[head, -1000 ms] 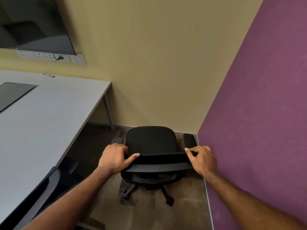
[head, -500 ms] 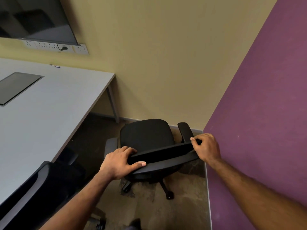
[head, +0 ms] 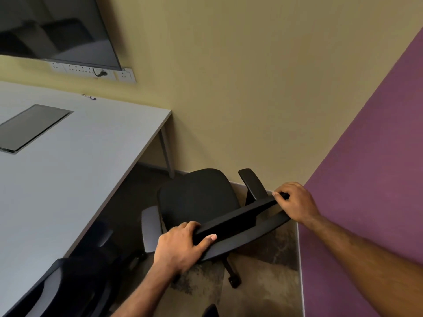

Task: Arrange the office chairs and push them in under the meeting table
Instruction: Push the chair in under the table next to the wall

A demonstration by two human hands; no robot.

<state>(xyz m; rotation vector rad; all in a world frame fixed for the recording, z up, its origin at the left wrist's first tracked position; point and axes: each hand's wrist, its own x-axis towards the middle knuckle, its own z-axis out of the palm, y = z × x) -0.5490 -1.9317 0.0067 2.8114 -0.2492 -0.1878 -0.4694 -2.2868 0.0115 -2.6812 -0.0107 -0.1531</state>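
A black office chair on castors stands in the room's corner, its seat turned toward the grey meeting table at the left. My left hand grips the left end of the chair's backrest top. My right hand holds the right end of the same backrest, close to the purple wall. The backrest runs at a slant between my hands. A second black chair sits at the bottom left, partly under the table's edge.
A purple wall closes off the right side and a yellow wall the back. A table leg stands near the chair. A dark screen hangs above sockets. Patterned carpet shows below the chair.
The chair has swung anticlockwise, its seat now angled toward the table, and both hands moved with the backrest. My view has shifted left, showing more of the table.
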